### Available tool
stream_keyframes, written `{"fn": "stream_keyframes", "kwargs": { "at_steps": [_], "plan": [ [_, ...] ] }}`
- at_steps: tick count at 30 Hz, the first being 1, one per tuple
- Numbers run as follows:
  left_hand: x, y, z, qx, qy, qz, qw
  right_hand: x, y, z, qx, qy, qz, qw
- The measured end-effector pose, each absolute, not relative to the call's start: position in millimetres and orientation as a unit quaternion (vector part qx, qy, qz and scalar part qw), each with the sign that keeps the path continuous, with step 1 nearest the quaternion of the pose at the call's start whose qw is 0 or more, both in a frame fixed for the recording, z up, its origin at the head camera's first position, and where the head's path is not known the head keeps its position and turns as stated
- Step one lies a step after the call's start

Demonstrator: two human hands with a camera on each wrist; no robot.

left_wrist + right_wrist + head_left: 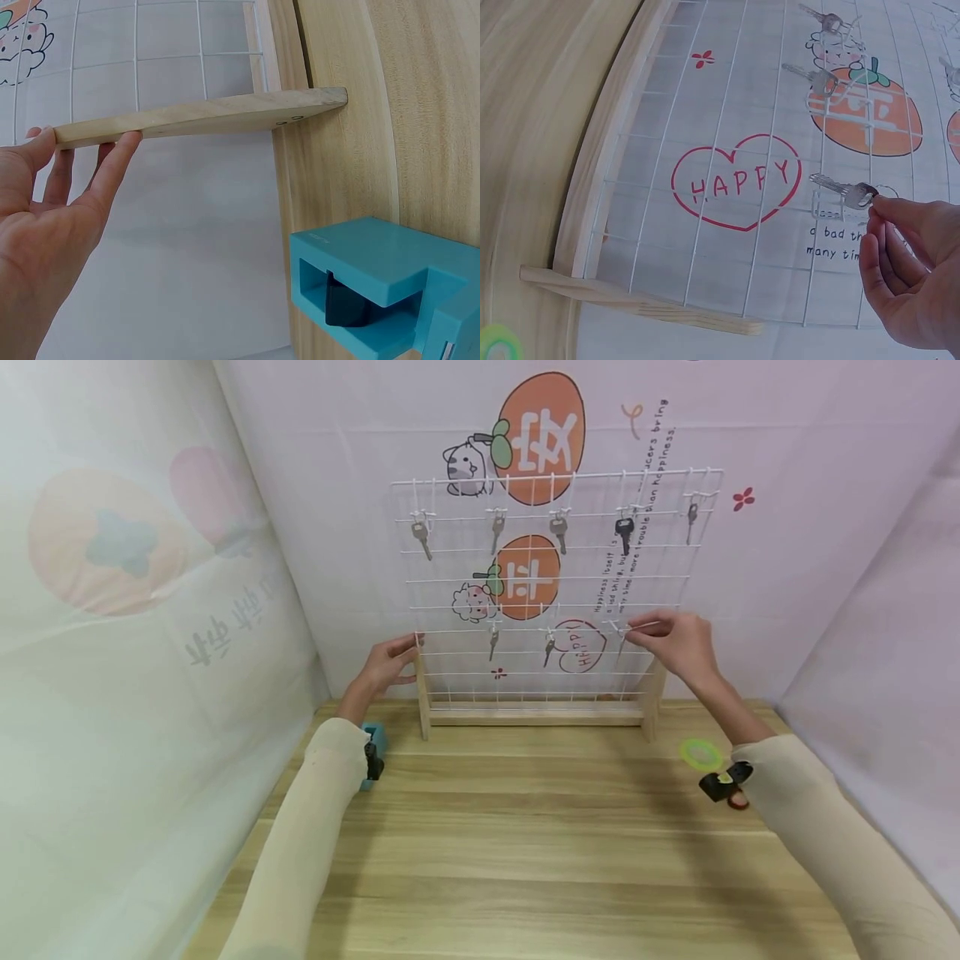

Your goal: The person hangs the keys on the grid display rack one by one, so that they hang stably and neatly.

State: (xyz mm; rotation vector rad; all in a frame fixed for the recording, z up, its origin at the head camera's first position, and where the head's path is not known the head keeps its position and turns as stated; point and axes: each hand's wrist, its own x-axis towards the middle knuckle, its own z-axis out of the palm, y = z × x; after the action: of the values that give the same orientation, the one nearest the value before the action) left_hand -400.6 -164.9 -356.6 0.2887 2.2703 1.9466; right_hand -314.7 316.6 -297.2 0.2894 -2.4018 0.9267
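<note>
A white wire grid rack (536, 718) in a wooden stand holds several keys on hooks. My left hand (384, 667) holds the stand's left side post (187, 116), thumb on one face and fingers on the other. Over at the right of the lower row, my right hand (682, 647) pinches a silver key (847, 191) by its head, at a white wire hook (829, 214). Another key (551, 647) hangs to the left of it, and a further key (493, 643) beyond that. The upper row carries several more, including a black-headed key (625, 531).
A teal tape dispenser (375, 259) stands on the wooden table (480, 843) left of the rack. A yellow-green ring (701, 753) lies to the right, near a reddish loop (738, 799) partly hidden by the wrist camera. Printed cloth hangs behind and at both sides.
</note>
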Motion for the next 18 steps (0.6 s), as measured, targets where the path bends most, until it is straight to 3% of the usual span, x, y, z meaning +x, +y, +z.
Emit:
{"fn": "stream_keyframes", "kwargs": {
  "at_steps": [18],
  "plan": [
    [-402.3,-164.7,-358.3,0.096,0.758,0.641,0.066,-339.9,311.5,-305.1,0.085,-0.895,0.345,0.268]
  ]
}}
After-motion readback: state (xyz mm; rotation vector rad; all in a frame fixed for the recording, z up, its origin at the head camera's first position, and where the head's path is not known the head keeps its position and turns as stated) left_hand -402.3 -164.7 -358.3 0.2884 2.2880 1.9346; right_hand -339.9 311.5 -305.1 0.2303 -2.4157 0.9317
